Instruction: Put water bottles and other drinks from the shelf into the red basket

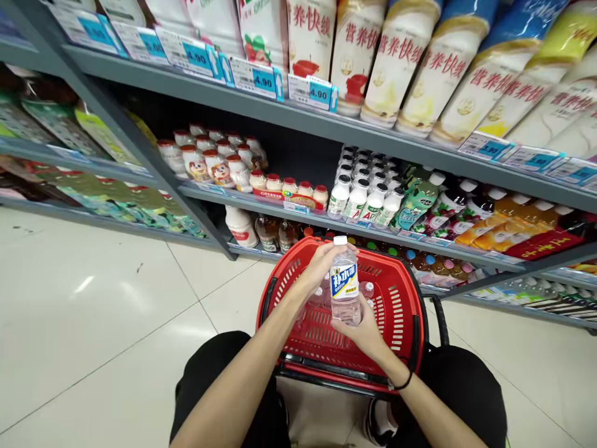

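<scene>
Two hands on one clear bottle, white cap up, held upright above the red basket. My left fingers wrap the bottle near its top; my right fingers grip it near its base. Blue-and-white label faces me. More small bottles lie inside the basket. Basket sits between my knees, black handle at its right. Beyond it, shelves: small white bottles, red-capped bottles, price tags along the edge above.
</scene>
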A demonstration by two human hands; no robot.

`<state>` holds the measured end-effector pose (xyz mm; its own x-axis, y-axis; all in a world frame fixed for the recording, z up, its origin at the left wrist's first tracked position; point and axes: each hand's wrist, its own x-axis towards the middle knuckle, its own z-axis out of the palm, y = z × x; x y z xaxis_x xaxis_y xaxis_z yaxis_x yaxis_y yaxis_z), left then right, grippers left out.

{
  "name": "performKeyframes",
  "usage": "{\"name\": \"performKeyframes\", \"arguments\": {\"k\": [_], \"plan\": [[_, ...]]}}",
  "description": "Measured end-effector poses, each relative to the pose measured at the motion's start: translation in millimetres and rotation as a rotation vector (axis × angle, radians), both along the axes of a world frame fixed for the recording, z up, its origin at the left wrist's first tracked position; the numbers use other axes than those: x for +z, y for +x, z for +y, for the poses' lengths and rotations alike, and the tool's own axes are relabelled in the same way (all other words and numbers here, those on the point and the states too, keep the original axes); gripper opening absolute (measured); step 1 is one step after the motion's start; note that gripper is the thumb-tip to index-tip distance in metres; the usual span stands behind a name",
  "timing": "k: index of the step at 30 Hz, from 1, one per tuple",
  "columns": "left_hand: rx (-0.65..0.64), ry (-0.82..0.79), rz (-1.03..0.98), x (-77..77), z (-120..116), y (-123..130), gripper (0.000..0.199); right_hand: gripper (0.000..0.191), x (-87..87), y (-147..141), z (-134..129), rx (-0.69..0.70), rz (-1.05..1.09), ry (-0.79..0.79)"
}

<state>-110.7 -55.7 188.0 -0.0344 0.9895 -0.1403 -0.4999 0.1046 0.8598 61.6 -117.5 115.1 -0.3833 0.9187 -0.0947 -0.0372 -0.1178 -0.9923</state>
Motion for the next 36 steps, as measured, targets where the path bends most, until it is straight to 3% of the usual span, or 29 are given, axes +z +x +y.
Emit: {"name": "performKeyframes", "arguments": {"k": [6,15,22,24,28,31,36], "plan": [[-0.081,0.031,-0.165,-0.2,-4.4,-3.6,0.043,0.072,1.1,10.3,-2.7,-0.007,-0.02,-0.039],[-0.038,0.017,-0.253,-0.4,-12.0,-7.7,0.034,0.074,6.4,9.5,-6.7,-0.012,-0.009,-0.017],[0.038,-0.049,-0.43,-1.8,-11.3,-6.1,0.026,0.076,-5.3,12.6,-6.7,-0.037,0.151,-0.228],[0.055,-0.06,-0.464,-2.7,-11.6,-5.3,0.025,0.075,-4.8,10.5,-11.3,0.022,0.227,-0.345],[0.042,-0.009,-0.47,0.0,-16.0,-4.4,0.028,0.071,1.8,7.0,-22.6,0.284,0.295,-0.482],[0.006,0.064,-0.455,2.8,-20.1,-5.3,0.031,0.061,3.3,6.5,-25.7,0.304,0.293,-0.417],[-0.081,0.145,-0.375,3.1,-21.4,-7.3,0.035,0.06,-1.4,8.6,-18.5,0.121,0.162,-0.19]]}}
